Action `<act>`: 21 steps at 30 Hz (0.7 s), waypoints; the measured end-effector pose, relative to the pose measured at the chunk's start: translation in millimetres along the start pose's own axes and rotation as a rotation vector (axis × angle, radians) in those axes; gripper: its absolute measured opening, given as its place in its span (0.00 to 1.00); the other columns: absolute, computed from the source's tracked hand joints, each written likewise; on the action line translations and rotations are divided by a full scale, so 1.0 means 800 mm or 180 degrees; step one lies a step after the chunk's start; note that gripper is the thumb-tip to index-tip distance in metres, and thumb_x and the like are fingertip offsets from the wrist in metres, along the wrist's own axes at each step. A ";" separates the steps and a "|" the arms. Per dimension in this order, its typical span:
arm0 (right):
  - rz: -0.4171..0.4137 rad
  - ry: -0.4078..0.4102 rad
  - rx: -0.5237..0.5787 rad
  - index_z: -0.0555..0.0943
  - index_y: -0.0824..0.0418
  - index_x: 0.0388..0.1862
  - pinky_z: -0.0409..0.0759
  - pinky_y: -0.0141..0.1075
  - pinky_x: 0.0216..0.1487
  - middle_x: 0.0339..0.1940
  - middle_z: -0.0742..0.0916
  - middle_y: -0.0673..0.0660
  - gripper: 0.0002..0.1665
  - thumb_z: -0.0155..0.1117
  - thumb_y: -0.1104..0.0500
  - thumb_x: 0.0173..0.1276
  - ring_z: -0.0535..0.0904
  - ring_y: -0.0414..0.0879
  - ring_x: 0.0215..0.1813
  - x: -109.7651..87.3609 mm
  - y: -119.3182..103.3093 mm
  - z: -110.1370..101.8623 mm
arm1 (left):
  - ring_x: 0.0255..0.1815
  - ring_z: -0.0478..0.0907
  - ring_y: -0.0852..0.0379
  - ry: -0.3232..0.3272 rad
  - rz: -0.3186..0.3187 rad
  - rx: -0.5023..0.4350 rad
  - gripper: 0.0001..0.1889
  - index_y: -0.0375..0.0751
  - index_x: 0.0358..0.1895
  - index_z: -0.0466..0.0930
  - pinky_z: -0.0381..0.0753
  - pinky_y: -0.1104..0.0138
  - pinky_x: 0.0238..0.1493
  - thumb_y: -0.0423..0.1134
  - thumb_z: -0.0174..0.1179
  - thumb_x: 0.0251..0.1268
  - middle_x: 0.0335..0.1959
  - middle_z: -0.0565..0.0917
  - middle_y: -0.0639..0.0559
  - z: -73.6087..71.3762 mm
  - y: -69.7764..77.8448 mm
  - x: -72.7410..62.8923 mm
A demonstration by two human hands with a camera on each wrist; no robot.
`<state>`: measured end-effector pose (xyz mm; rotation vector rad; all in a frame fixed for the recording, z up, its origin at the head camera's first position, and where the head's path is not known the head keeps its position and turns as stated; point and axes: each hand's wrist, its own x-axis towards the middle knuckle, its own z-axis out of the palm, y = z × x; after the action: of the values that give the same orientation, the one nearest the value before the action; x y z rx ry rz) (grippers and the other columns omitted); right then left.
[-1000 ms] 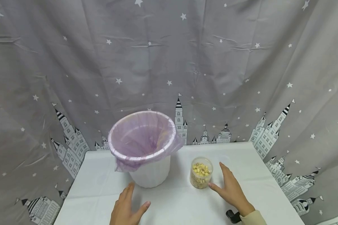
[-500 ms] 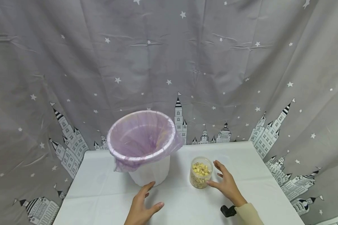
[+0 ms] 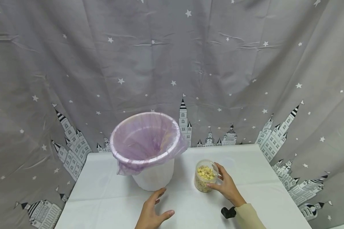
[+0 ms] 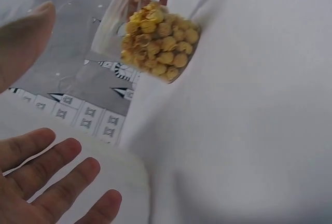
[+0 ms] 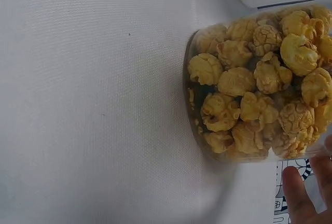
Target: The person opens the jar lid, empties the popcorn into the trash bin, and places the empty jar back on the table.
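A clear plastic jar of yellow popcorn (image 3: pixel 202 185) stands upright on the table. My right hand (image 3: pixel 227 190) has come round its right side, with the thumb across the front and the fingers behind near the rim. In the right wrist view, popcorn (image 5: pixel 270 73) shows through the jar wall, with fingertips (image 5: pixel 296 187) close along one side. My left hand (image 3: pixel 152 212) holds nothing; its thumb and fingers are spread near the foot of a white bin (image 3: pixel 157 176). The left wrist view shows those spread fingers (image 4: pixel 62 182) beside the bin.
A purple bag (image 3: pixel 137 140) lines the bin and folds over its rim. White cloth (image 3: pixel 189 213) covers the table. Behind it hangs a grey curtain (image 3: pixel 149 70) printed with stars and castles. A black device (image 3: pixel 228 212) sits at the right wrist.
My right hand has moved left onto the jar, and its fingers have closed in round it. My left hand has shifted right in front of the bin. The jar and bin have stayed put.
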<state>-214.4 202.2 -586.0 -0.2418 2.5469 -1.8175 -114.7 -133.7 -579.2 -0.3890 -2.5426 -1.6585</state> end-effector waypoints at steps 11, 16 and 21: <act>-0.0057 0.0111 -0.0040 0.62 0.65 0.82 0.71 0.63 0.73 0.77 0.74 0.69 0.59 0.86 0.60 0.56 0.67 0.67 0.76 0.004 0.005 0.001 | 0.69 0.74 0.30 -0.0183 0.0047 -0.0216 0.41 0.28 0.71 0.71 0.80 0.38 0.62 0.44 0.79 0.59 0.69 0.77 0.31 0.053 -0.016 0.035; -0.0111 0.0067 -0.0056 0.62 0.65 0.81 0.73 0.63 0.71 0.76 0.74 0.69 0.59 0.86 0.59 0.56 0.69 0.68 0.75 0.004 0.005 0.004 | 0.73 0.70 0.28 -0.0203 -0.0044 -0.0365 0.43 0.26 0.72 0.68 0.76 0.41 0.67 0.39 0.80 0.58 0.71 0.74 0.29 0.078 -0.024 0.060; -0.0033 0.0056 0.0005 0.63 0.64 0.81 0.71 0.63 0.73 0.76 0.74 0.67 0.59 0.86 0.58 0.56 0.68 0.66 0.77 0.006 0.002 0.003 | 0.76 0.65 0.26 -0.0410 -0.0062 -0.0380 0.48 0.27 0.76 0.63 0.73 0.41 0.71 0.39 0.82 0.56 0.75 0.68 0.27 0.099 -0.024 0.091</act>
<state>-219.5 200.1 -588.1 -0.2407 2.5607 -1.8334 -184.2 -56.7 -614.3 -0.4973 -2.5503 -1.8562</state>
